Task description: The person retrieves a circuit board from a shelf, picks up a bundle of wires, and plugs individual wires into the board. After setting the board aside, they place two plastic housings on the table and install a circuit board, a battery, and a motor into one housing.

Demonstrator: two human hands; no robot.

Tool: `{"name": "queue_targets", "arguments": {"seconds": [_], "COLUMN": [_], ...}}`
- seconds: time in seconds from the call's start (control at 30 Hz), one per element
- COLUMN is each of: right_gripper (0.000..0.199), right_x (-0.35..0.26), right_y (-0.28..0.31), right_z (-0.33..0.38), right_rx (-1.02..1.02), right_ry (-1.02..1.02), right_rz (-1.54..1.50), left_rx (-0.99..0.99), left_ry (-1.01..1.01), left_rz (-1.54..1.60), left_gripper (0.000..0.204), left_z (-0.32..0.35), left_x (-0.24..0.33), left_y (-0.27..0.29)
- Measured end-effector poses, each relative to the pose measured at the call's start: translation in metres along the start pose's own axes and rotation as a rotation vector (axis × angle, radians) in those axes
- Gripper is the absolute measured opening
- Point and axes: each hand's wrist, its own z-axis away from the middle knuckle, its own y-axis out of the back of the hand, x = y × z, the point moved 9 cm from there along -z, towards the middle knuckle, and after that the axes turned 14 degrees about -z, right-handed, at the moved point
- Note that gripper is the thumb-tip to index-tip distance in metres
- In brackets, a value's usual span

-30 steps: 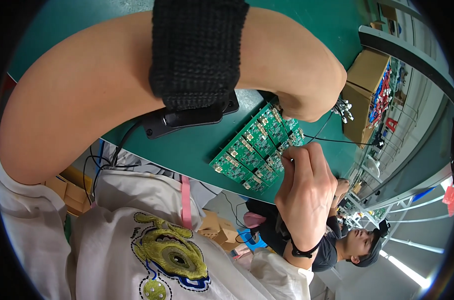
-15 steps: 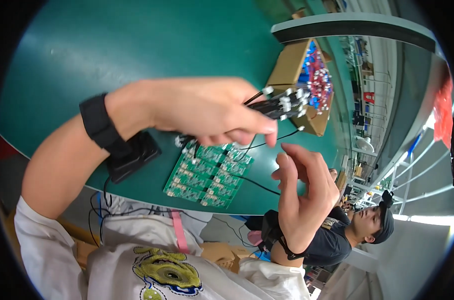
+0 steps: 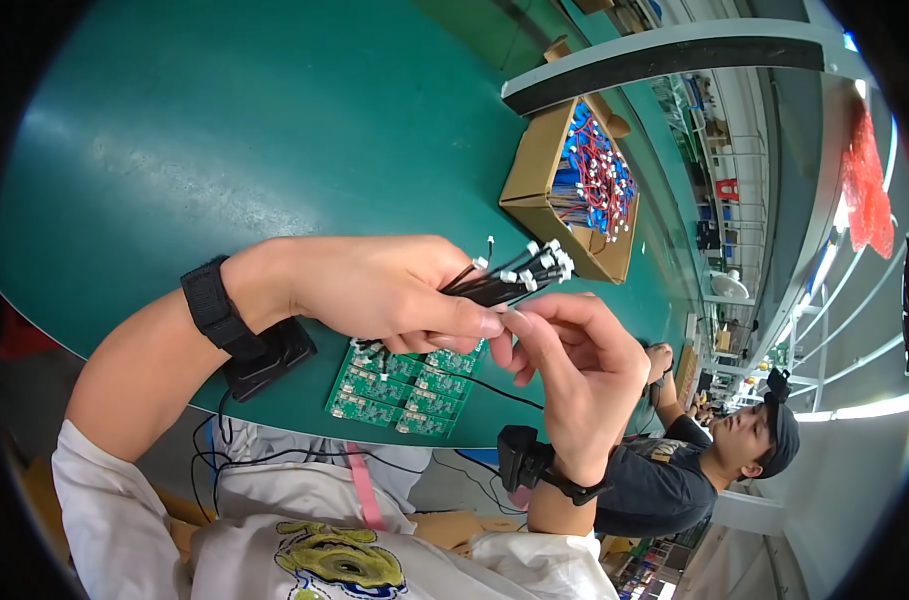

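My left hand (image 3: 375, 295) is closed round a bundle of black cables (image 3: 500, 287) with white plugs at their ends. The plugs fan out past my fingers toward the upper right. My right hand (image 3: 590, 375) meets it, thumb and forefinger pinched together against my left thumb tip. What lies in that pinch is hidden or too small to make out. Beneath both hands a panel of green circuit boards (image 3: 403, 392) lies on the table. More black cable ends with white plugs (image 3: 380, 358) hang over the panel below my left hand.
A cardboard box (image 3: 537, 165) of blue parts with red wires and white plugs stands on the green table (image 3: 205, 130). A grey frame (image 3: 675, 60) arches behind it. At right a person (image 3: 665, 485) in dark clothes works nearby. Black leads (image 3: 315, 455) hang at the table's near edge.
My right hand has come up and left from apart to touch my left thumb, its fingers closing to a pinch. My left hand has lowered with the cable bundle.
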Motion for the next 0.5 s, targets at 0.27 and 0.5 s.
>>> {"name": "queue_targets", "arguments": {"seconds": [0.27, 0.5], "right_gripper": [0.013, 0.019], "right_x": [-0.006, 0.0], "right_y": [0.02, 0.012], "right_z": [0.009, 0.007], "right_rx": [0.043, -0.058], "right_ry": [0.211, 0.206], "right_rz": [-0.204, -0.232], "left_rx": [0.074, 0.089], "left_ry": [-0.101, -0.068], "left_rz": [0.032, -0.026], "left_gripper": [0.035, 0.035], "left_z": [-0.002, -0.004], "left_x": [0.004, -0.001], "left_y": [0.006, 0.005]}}
